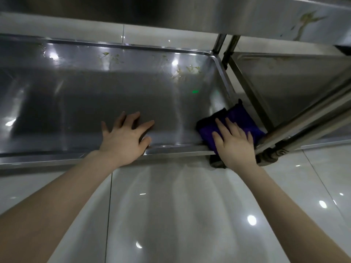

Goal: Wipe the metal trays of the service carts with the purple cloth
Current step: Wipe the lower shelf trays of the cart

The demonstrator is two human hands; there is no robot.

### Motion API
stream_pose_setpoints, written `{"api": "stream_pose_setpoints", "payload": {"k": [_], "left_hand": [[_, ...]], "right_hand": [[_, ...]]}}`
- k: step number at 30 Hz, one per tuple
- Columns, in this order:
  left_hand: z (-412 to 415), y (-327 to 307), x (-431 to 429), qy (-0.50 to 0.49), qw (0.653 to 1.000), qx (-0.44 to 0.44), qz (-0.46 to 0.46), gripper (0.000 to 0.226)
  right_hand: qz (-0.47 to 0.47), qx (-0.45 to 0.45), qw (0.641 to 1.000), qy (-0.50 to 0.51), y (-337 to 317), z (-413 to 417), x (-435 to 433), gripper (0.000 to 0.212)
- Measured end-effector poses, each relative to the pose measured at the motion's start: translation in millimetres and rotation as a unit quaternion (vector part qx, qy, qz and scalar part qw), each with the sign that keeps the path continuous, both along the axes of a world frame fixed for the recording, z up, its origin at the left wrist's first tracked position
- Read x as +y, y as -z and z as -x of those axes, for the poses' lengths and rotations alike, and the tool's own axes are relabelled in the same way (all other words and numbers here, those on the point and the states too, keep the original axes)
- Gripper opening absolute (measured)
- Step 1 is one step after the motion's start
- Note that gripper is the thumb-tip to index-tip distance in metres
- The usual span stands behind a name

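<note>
A low metal tray point(95, 103) of a service cart fills the middle of the head view. Greenish food scraps point(182, 72) lie near its far right corner. The purple cloth point(235, 120) lies in the tray's near right corner, over the front rim. My right hand point(234, 142) presses flat on the cloth with straight fingers. My left hand point(126, 137) rests open on the tray's front edge, fingers spread on the tray floor.
An upper metal tray point(190, 14) hangs overhead across the top. A second cart's tray point(284, 82) stands to the right, its steel posts point(303, 120) close to my right hand. A caster wheel point(271, 156) sits below. Glossy white floor tiles point(180, 215) lie in front.
</note>
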State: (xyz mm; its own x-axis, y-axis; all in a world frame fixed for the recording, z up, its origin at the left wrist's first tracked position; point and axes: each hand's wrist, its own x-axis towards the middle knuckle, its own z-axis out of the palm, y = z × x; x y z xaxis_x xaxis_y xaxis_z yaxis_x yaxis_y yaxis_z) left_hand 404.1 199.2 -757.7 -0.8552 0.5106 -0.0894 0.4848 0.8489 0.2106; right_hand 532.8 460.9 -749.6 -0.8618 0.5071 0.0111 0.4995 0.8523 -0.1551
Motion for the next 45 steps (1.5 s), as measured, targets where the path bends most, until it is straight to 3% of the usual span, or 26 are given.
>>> {"api": "stream_pose_setpoints", "payload": {"k": [3,6,9,14,18,20,25,29,32,35,38,42,45], "left_hand": [[0.5,-2.8,1.4,0.001,1.0,-0.007,0.007,0.051],[3.6,-15.6,-8.1,0.046,0.999,-0.016,0.009,0.052],[4.6,-24.2,-47.5,0.092,0.995,0.018,0.021,0.049],[-0.6,-25.7,-119.3,0.02,1.0,0.011,0.011,0.049],[1.5,-25.0,-120.8,0.018,0.999,0.005,0.035,0.051],[4.2,-23.6,-120.5,0.013,0.998,-0.003,0.064,0.054],[10.9,-23.9,-120.4,-0.007,0.995,-0.057,0.083,0.056],[8.6,-24.0,-116.9,-0.014,0.993,-0.073,0.09,0.055],[7.6,-25.1,-115.4,-0.011,0.991,-0.073,0.108,0.055],[8.8,-25.9,-113.8,-0.011,0.99,-0.076,0.116,0.055],[9.4,-24.7,-112.6,0.01,0.99,-0.071,0.123,0.056],[11.0,-30.1,-128.6,0.061,0.99,-0.048,0.12,0.058],[10.2,-35.6,-143.7,0.104,0.987,-0.029,0.119,0.054]], "right_hand": [[0.01,-0.026,1.0,-0.011,-6.0,13.3,16.1,0.052],[0.067,-0.057,0.995,0.048,-18.7,70.9,33.4,0.054],[0.098,-0.049,0.992,0.063,-12.7,124.0,1.5,0.056],[0.078,-0.021,0.985,-0.155,3.6,173.0,-149.6,0.055],[0.092,-0.048,0.971,-0.216,2.5,180.8,-165.2,0.055],[0.077,-0.02,0.983,-0.168,3.1,167.7,-127.6,0.054],[0.061,0.003,0.994,0.085,-6.6,106.8,13.8,0.055],[0.06,-0.003,0.985,0.16,-2.3,111.6,-3.0,0.055],[0.065,0.001,0.998,0.007,7.4,133.7,-96.6,0.054],[0.073,-0.009,0.984,-0.165,12.2,135.1,-180.4,0.054],[0.089,-0.024,0.975,-0.202,6.9,128.1,-175.7,0.053],[0.052,-0.006,0.998,-0.039,3.4,90.8,-73.7,0.053],[0.052,-0.039,0.993,0.097,-6.5,42.6,-0.8,0.055]]}}
